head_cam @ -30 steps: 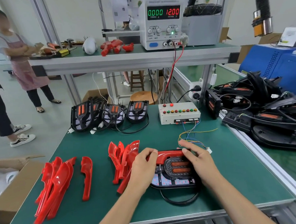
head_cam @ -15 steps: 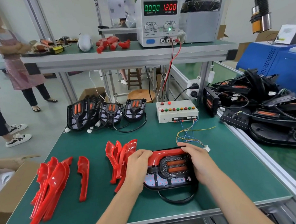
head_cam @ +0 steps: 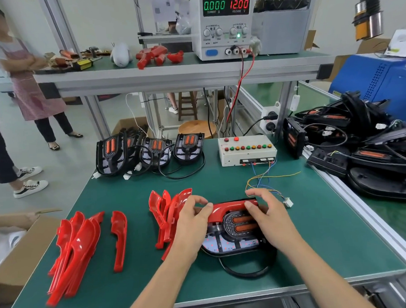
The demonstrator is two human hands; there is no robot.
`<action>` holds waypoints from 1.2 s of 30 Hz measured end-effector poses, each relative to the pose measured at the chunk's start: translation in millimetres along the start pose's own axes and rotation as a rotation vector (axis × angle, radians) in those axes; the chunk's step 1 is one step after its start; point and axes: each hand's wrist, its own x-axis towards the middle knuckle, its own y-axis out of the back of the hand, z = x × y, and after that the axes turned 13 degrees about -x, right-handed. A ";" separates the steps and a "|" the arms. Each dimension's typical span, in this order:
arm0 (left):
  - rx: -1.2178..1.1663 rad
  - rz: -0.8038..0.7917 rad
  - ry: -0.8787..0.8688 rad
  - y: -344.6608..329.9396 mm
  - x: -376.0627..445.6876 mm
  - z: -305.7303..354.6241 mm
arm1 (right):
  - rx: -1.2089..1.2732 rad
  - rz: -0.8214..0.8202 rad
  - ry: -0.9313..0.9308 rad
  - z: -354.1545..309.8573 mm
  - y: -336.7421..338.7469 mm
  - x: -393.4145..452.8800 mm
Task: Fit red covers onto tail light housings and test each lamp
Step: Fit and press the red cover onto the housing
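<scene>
**A:** Status of the unit in work?

**B:** One tail light housing (head_cam: 232, 237) lies flat on the green surface (head_cam: 319, 230), near its front edge. A red cover (head_cam: 228, 208) sits along the housing's far edge. The left hand (head_cam: 191, 227) pinches the cover's left end; the right hand (head_cam: 269, 218) has its fingers curled over the right end. Whether the cover is fully seated, I cannot tell.

**A:** Tested?

**B:** Judged not. The loose white connector (head_cam: 288, 201) from the test box (head_cam: 246, 149) lies beside the right hand, and the power supply (head_cam: 225, 23) reads zero current.

**A:** Remaining work?

**B:** Most of it, by my estimate. A row of bare housings (head_cam: 150, 149) stands at the back of the surface. Loose covers wait in a left pile (head_cam: 73, 252), a single piece (head_cam: 119, 238) and a stack (head_cam: 167, 214) just beside the left hand. More black units (head_cam: 361, 145) are heaped on the right.
</scene>
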 end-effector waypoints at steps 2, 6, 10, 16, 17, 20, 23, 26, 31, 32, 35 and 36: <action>0.079 0.005 -0.046 -0.9 1.3 -1.2 | -0.110 -0.063 0.092 3.3 3.2 2.5; 0.179 -0.001 -0.157 -1.4 0.3 -3.1 | -0.242 -0.093 0.128 7.9 12.3 11.9; 0.167 -0.022 -0.201 -0.3 -0.4 -4.3 | -0.211 -0.132 0.130 10.3 17.1 17.8; 0.242 -0.087 -0.366 3.7 -2.1 -4.9 | -0.094 -0.186 0.070 16.2 19.3 20.9; 0.255 -0.098 -0.383 4.4 -2.0 -4.5 | -0.085 -0.190 0.060 17.3 19.4 21.2; 0.301 -0.135 -0.455 6.7 -3.0 -4.9 | -0.038 -0.182 0.039 19.8 18.7 20.7; 0.300 -0.177 -0.429 8.7 -2.2 -7.0 | -0.003 -0.155 0.045 21.5 17.0 18.8; 0.313 -0.214 -0.407 11.4 -1.4 -6.5 | 0.021 -0.148 0.058 21.0 15.5 17.6; 0.366 -0.277 -0.528 14.9 -3.4 -5.8 | 0.041 -0.154 0.046 19.4 15.6 18.3; 0.363 -0.269 -0.521 14.9 -3.3 -5.7 | 0.041 -0.149 0.044 19.0 15.3 18.2; 0.355 -0.247 -0.473 14.3 -2.7 -5.5 | 0.063 -0.121 0.029 18.0 12.4 17.2; 0.349 -0.246 -0.456 14.3 -2.3 -5.8 | 0.072 -0.117 0.024 17.8 11.5 17.0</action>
